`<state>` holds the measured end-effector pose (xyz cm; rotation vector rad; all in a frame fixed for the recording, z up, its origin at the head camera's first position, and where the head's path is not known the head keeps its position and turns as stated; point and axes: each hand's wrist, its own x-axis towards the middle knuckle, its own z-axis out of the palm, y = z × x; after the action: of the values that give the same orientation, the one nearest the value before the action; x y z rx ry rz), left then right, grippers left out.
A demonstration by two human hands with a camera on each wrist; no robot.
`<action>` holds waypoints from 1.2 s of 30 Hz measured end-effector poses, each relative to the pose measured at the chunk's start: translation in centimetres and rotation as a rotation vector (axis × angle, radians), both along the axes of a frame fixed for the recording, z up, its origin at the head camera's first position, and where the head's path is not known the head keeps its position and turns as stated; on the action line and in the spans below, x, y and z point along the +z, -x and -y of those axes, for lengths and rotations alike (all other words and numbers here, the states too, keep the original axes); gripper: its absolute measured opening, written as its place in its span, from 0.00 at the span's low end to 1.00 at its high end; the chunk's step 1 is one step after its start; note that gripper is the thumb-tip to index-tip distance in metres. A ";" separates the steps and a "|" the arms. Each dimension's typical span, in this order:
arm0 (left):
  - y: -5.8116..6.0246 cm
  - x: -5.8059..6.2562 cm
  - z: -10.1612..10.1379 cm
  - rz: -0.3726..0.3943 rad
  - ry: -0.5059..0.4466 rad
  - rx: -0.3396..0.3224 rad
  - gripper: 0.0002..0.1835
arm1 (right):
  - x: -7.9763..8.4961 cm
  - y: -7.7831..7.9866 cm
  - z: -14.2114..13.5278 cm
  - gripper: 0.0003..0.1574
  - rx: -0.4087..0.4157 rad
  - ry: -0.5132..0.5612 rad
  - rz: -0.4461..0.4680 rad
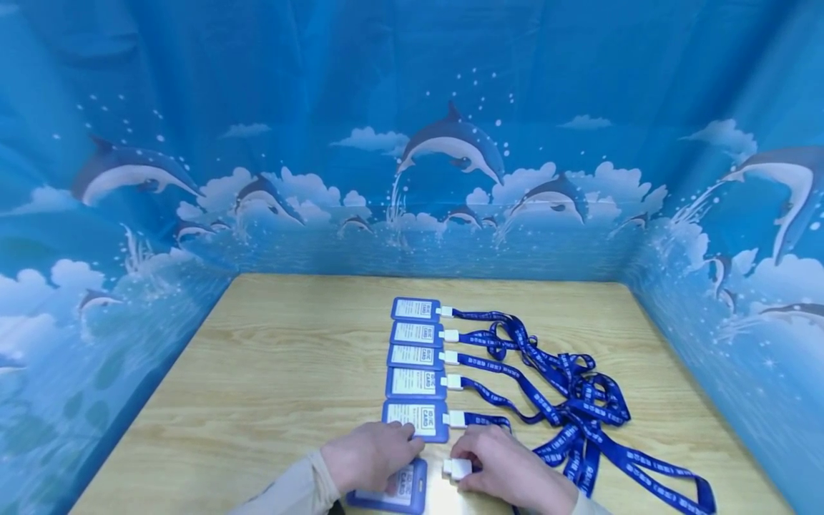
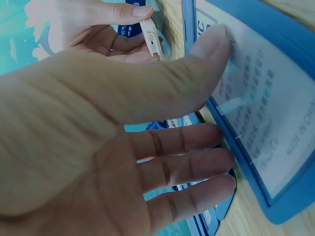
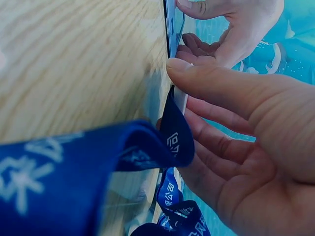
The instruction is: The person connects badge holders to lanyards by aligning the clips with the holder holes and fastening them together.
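At the near edge of the table lies a blue ID badge holder (image 1: 418,493) with a white card inside. My left hand (image 1: 370,458) lies over it; in the left wrist view the thumb presses on the card face of the badge holder (image 2: 268,113), and the other fingers stretch beside its edge. Just to the right, my right hand (image 1: 508,468) pinches the white clip (image 1: 458,468) of a blue lanyard between thumb and fingers. A gap separates this clip from the holder's slotted end. The lanyard strap (image 3: 54,172) loops from the fingers in the right wrist view.
Beyond the hands, several blue badge holders (image 1: 415,383) lie in a column, each with a white clip at its right end. Their lanyards (image 1: 582,400) tangle together on the right of the wooden table (image 1: 277,372). A dolphin-printed blue curtain (image 1: 335,172) surrounds the table.
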<state>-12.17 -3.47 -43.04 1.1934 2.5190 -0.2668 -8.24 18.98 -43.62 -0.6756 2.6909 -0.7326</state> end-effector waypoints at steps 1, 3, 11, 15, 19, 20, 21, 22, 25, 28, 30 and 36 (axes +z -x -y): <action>0.0 0.0 0.0 0.000 0.002 0.001 0.31 | 0.0 0.0 0.0 0.18 0.002 -0.001 -0.001; 0.1 0.0 -0.1 -0.008 0.005 -0.005 0.30 | 0.0 0.0 0.0 0.18 0.008 -0.006 -0.003; 0.2 0.6 0.3 -0.013 -0.023 -0.051 0.27 | 0.1 0.2 -0.1 0.20 -0.003 -0.060 0.034; 0.0 0.8 0.4 0.029 -0.037 -0.044 0.38 | 0.2 0.1 -0.3 0.19 -0.018 -0.053 0.051; -0.2 0.7 0.5 0.032 -0.040 -0.042 0.44 | 0.2 0.0 -0.3 0.18 -0.031 -0.042 0.068; -0.2 0.6 0.5 0.027 -0.044 -0.043 0.44 | 0.2 0.0 -0.2 0.18 -0.032 -0.043 0.069; -0.2 0.6 0.5 0.020 -0.047 -0.047 0.44 | 0.2 0.0 -0.2 0.18 -0.031 -0.044 0.069; -0.2 0.5 0.5 0.009 -0.051 -0.054 0.43 | 0.2 0.0 -0.2 0.18 -0.031 -0.045 0.071; -0.3 0.4 0.5 -0.025 -0.060 -0.074 0.40 | 0.2 0.1 -0.2 0.18 -0.030 -0.046 0.076; -0.4 0.3 0.5 -0.052 -0.063 -0.079 0.38 | 0.2 0.1 -0.2 0.19 -0.025 -0.047 0.071; -0.4 0.3 0.5 -0.048 -0.064 -0.070 0.37 | 0.2 0.1 -0.2 0.19 -0.024 -0.047 0.074; -0.4 0.4 0.6 -0.002 -0.062 -0.036 0.37 | 0.1 0.3 -0.3 0.19 -0.024 -0.053 0.097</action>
<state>-11.73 -4.02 -42.63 1.2633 2.5264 -0.1996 -8.53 19.31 -43.52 -0.5810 2.6247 -0.6797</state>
